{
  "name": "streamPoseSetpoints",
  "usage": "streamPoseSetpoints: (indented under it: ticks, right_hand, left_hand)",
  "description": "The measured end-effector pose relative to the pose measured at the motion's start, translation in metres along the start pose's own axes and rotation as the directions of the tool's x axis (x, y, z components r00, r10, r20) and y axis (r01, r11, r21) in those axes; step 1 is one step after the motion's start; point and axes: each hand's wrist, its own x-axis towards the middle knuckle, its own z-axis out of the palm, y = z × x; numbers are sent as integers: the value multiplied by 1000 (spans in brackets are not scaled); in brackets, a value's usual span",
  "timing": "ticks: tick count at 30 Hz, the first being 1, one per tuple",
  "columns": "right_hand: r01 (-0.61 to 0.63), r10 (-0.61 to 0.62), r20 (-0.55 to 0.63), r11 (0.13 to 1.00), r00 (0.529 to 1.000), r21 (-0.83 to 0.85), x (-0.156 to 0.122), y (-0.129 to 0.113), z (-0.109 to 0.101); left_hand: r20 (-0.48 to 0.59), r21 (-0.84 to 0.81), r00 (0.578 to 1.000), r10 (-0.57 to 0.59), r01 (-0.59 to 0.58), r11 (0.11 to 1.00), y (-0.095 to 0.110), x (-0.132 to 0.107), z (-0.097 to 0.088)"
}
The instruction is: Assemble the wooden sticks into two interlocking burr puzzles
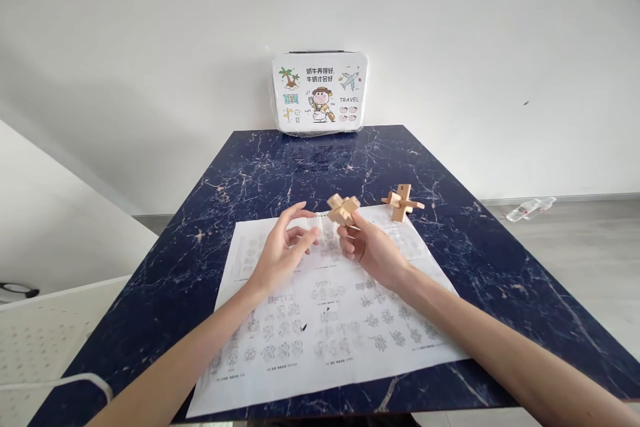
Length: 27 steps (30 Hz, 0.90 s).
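My right hand pinches a small wooden interlocking puzzle between thumb and fingers, holding it just above a white instruction sheet. My left hand hovers a little to the left of the puzzle with its fingers apart and curved, holding nothing. A second wooden puzzle, cross-shaped with a number on top, stands on the sheet's far right corner.
The sheet lies on a dark blue marble table. A white illustrated case leans against the wall at the table's far edge. A plastic bottle lies on the floor at right. White perforated furniture stands at left.
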Motion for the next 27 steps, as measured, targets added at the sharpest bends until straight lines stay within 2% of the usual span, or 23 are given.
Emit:
streamPoseSetpoints:
  ticks: [4, 7, 10, 13, 15, 17, 21, 27]
  right_hand:
    - [12, 24, -133, 963, 991, 268, 6, -2, -6]
    - [58, 11, -204, 943, 979, 329, 8, -2, -6]
    - [51, -13, -160, 970, 987, 237, 4, -1, -1]
    - [6, -7, 32, 1000, 999, 12, -4, 2, 7]
    - [21, 7, 153, 983, 988, -185, -9, 3, 12]
    - [51, 23, 227, 947, 974, -316, -11, 4, 15]
    - [74, 38, 269, 916, 962, -395, -11, 3, 15]
    - [66, 52, 281, 916, 958, -395, -10, 3, 12]
  left_hand:
    - [-25, 13, 999, -22, 23, 1000, -3, 1, 1]
    - [-8, 31, 999, -39, 40, 999, -2, 1, 2]
    - [10, 64, 998, -55, 54, 997, 1, 1, 2]
    - [72, 119, 996, -57, 48, 992, 5, -1, 4]
    - [138, 163, 990, -34, 11, 987, 7, -3, 6]
    - [192, 199, 981, -5, -34, 979, 8, -6, 8]
    - [227, 237, 974, 18, -73, 969, 7, -9, 10]
    - [248, 230, 969, 14, -72, 971, 5, -8, 9]
